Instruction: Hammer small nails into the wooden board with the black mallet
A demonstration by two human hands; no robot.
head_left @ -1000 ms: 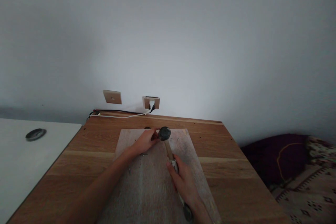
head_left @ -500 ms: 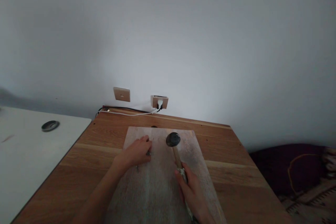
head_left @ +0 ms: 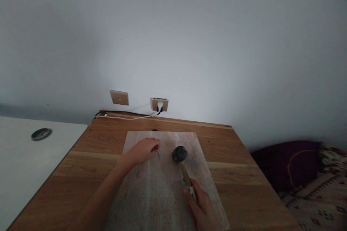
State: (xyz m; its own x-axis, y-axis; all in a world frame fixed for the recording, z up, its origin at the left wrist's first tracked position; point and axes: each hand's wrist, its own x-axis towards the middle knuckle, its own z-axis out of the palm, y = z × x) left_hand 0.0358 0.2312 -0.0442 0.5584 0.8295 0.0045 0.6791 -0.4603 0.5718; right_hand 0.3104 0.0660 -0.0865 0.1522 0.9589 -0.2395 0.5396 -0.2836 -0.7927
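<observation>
A pale grey wooden board (head_left: pixel 162 191) lies on the brown wooden table (head_left: pixel 89 166). My right hand (head_left: pixel 202 211) is closed round the wooden handle of a hammer (head_left: pixel 184 169), whose dark round head rests over the board's middle. My left hand (head_left: pixel 143 150) is on the board to the left of the hammer head, fingers pinched together near a small nail (head_left: pixel 158 155) that stands by the fingertips. Whether the fingers touch the nail is unclear. Tiny dark specks lie on the board near my left wrist.
A white surface (head_left: pixel 24 173) with a dark round disc (head_left: pixel 41 134) adjoins the table on the left. Wall sockets (head_left: pixel 159 104) with white and black cables sit behind the table's far edge. A dark cushion (head_left: pixel 287 162) and patterned rug lie at the right.
The hammer head has come down and back toward me, away from my left hand. My left hand shifted slightly on the board and a nail now shows beside its fingertips.
</observation>
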